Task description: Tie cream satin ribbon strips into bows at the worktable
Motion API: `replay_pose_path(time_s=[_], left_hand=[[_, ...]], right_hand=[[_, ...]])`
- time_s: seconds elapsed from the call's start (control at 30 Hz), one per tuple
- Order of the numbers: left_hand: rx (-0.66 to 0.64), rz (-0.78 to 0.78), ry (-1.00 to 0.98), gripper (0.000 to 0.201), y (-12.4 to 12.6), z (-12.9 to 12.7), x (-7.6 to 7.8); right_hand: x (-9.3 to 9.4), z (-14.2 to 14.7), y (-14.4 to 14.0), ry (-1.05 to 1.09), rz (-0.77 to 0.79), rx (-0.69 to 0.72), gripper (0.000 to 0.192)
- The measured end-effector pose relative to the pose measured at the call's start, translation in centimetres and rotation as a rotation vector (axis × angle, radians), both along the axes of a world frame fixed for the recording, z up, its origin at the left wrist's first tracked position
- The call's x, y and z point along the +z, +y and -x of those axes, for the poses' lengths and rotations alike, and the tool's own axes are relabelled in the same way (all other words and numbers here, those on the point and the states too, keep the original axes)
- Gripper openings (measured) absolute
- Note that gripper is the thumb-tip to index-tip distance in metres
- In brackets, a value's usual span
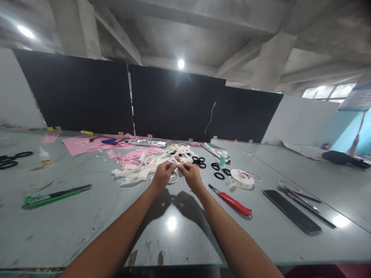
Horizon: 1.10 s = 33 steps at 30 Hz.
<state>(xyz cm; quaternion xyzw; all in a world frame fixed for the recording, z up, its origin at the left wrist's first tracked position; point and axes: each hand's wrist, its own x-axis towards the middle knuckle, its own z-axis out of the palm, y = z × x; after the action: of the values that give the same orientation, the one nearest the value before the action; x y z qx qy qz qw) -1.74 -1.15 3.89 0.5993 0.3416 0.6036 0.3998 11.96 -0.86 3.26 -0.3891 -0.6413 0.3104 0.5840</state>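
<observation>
Above the middle of the grey surface, both hands meet just in front of a heap of cream paper strips. The left hand has its fingers curled shut, pinching one end of a small white strip. The right hand mirrors it, fingers closed on the other end, so the strip is held between the two hands, slightly above the surface and touching the near edge of the heap. How much of the strip runs inside either grip cannot be told.

Behind the heap lie pink paper scraps and a roll of foil. Just right of the hands sits a cluster of black rings, with a small green-capped bottle and a spool of white tape beyond them. A red utility knife lies near the right forearm, blade end pointing toward the hands. Farther right rest a dark flat ruler and a pair of scissors. Well to the left lies a green utility knife, with a small glue bottle behind it.
</observation>
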Motion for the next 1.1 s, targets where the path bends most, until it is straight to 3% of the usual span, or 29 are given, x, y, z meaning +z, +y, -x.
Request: replay_pose_path(time_s=[0.17, 0.33, 0.43, 0.57, 0.73, 0.87, 1.0, 1.1], left_hand=[[-0.136, -0.011, -0.015, 0.024, -1.9, 0.0, 2.4], [-0.354, -0.031, -0.126, 0.023, -5.3, 0.0, 4.4], [-0.417, 0.019, -0.216, 0.054, -7.8, -0.2, 4.5], [-0.429, 0.096, -0.334, 0.076, -11.6, -1.0, 3.3], [-0.443, 0.122, -0.416, 0.073, -14.6, -1.9, 1.7], [-0.458, 0.113, -0.386, 0.070, -14.5, -1.4, 2.1], [-0.302, 0.014, -0.301, 0.051, -14.6, -1.2, 2.8], [-0.198, -0.016, -0.184, 0.052, -15.2, -1.2, 3.3]], right_hand=[[2.6, -0.8, -1.4, 0.125, 0.091, 0.258, 0.028], [5.9, -1.2, -5.4, 0.194, 0.115, 0.511, 0.021], [6.3, -0.6, -8.5, 0.307, 0.153, 0.592, 0.032], [5.6, 0.1, -11.8, 0.560, 0.192, 0.638, 0.051], [4.9, -0.3, -13.2, 0.838, 0.141, 0.574, 0.061], [4.5, -0.5, -13.7, 0.677, 0.169, 0.569, 0.073], [3.8, -0.3, -14.2, 0.555, 0.183, 0.560, 0.074], [3.5, -0.4, -14.6, 0.466, 0.194, 0.510, 0.071]])
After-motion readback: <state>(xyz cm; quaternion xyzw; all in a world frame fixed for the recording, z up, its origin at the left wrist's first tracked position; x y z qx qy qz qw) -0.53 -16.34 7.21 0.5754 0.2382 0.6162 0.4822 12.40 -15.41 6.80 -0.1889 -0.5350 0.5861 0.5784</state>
